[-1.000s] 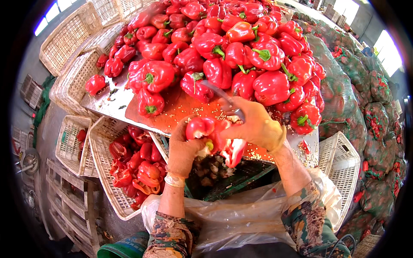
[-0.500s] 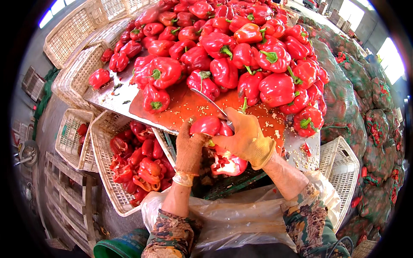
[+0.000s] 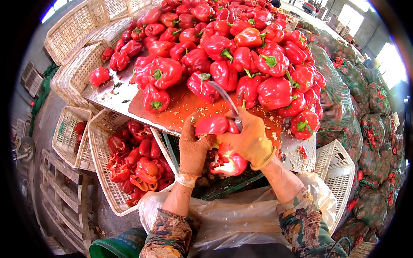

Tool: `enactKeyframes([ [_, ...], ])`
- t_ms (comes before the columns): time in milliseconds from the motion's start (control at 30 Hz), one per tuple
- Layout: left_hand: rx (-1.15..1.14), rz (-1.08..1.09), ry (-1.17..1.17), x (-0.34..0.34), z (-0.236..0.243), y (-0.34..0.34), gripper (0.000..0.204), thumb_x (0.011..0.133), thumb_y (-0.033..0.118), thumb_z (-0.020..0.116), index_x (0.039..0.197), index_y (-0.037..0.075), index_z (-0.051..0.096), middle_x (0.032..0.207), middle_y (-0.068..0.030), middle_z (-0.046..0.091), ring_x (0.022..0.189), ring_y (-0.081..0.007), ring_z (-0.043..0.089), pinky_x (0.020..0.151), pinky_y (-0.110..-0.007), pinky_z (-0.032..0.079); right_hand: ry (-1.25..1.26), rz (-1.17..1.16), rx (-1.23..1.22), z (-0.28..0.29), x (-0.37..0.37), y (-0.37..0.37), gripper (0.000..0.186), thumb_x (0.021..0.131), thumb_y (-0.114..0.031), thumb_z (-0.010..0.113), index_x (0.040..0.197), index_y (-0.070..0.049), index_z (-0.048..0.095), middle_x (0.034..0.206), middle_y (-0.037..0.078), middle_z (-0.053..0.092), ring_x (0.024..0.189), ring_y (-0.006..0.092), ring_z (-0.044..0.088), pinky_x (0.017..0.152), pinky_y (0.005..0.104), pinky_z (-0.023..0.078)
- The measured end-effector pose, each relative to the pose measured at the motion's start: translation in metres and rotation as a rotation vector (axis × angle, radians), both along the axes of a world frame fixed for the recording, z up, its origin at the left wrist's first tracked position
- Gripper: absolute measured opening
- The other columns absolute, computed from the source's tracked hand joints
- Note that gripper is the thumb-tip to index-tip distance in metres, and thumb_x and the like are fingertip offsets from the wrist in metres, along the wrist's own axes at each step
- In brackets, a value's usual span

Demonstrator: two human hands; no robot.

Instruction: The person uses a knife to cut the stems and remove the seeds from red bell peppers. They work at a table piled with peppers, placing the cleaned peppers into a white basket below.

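Observation:
My left hand (image 3: 194,148), in an orange knit glove, is closed on a cut red pepper (image 3: 215,125) at the front edge of the orange board (image 3: 167,119). My right hand (image 3: 248,139), also gloved, grips a curved knife (image 3: 229,99) with its blade angled up and left, and its thumb reaches onto the same pepper. An opened piece with pale insides (image 3: 228,160) hangs just below both hands over a dark bin. A large heap of whole red peppers (image 3: 206,47) lies behind the board, and pale seeds are scattered around.
A white crate (image 3: 103,161) of cut peppers is at lower left, other crates (image 3: 71,79) farther left. An empty-looking crate (image 3: 338,165) stands at right beside stacked mesh sacks (image 3: 372,150). A wooden pallet (image 3: 62,198) and green bucket (image 3: 107,245) are low left.
My right hand has drawn in over the pepper, and the opened piece below has shifted. The knife blade, flatter half a second ago, now stands more upright.

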State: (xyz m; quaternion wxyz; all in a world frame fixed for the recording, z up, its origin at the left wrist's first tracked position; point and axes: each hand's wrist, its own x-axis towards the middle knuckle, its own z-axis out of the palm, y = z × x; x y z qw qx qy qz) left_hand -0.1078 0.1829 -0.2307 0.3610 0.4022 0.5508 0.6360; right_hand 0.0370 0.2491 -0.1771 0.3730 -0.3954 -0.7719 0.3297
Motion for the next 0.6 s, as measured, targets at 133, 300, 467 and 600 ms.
enactKeyframes([
  [133, -0.028, 0.028, -0.067, 0.001, 0.005, -0.006, 0.071, 0.078, -0.007, 0.068, 0.145, 0.002, 0.046, 0.113, -0.0088, 0.064, 0.091, -0.0165, 0.063, 0.081, -0.028, 0.053, -0.068, -0.023, 0.251, -0.003, -0.012, -0.012, 0.044, 0.072, -0.016, 0.088, 0.105, 0.001, 0.065, 0.089, 0.015, 0.073, 0.080, 0.0219, 0.073, 0.073, 0.0330, 0.056],
  [300, -0.046, 0.093, -0.105, -0.004, -0.014, 0.001, 0.069, 0.076, -0.006, 0.072, 0.141, 0.004, 0.051, 0.110, -0.0084, 0.067, 0.097, -0.0189, 0.065, 0.087, -0.031, 0.053, -0.073, -0.055, 0.245, -0.007, -0.008, -0.020, 0.040, 0.073, -0.016, 0.086, 0.104, -0.001, 0.066, 0.084, 0.015, 0.070, 0.076, 0.0243, 0.072, 0.071, 0.0346, 0.056],
  [467, 0.020, 0.063, -0.048, 0.001, -0.010, 0.001, 0.070, 0.076, -0.007, 0.071, 0.142, 0.004, 0.051, 0.109, -0.0083, 0.067, 0.094, -0.0170, 0.066, 0.083, -0.030, 0.054, -0.017, -0.075, 0.154, -0.007, -0.002, -0.021, 0.039, 0.073, -0.012, 0.087, 0.104, -0.001, 0.066, 0.074, 0.005, 0.064, 0.067, 0.0101, 0.059, 0.066, 0.0281, 0.052],
  [600, 0.081, -0.047, -0.114, -0.003, 0.002, 0.000, 0.073, 0.076, -0.013, 0.063, 0.145, 0.006, 0.049, 0.103, -0.0053, 0.066, 0.081, -0.0112, 0.063, 0.067, -0.024, 0.052, 0.071, -0.062, 0.102, -0.003, 0.001, -0.023, 0.039, 0.072, -0.008, 0.088, 0.104, -0.001, 0.067, 0.072, -0.004, 0.061, 0.068, 0.0046, 0.054, 0.064, 0.0248, 0.050],
])
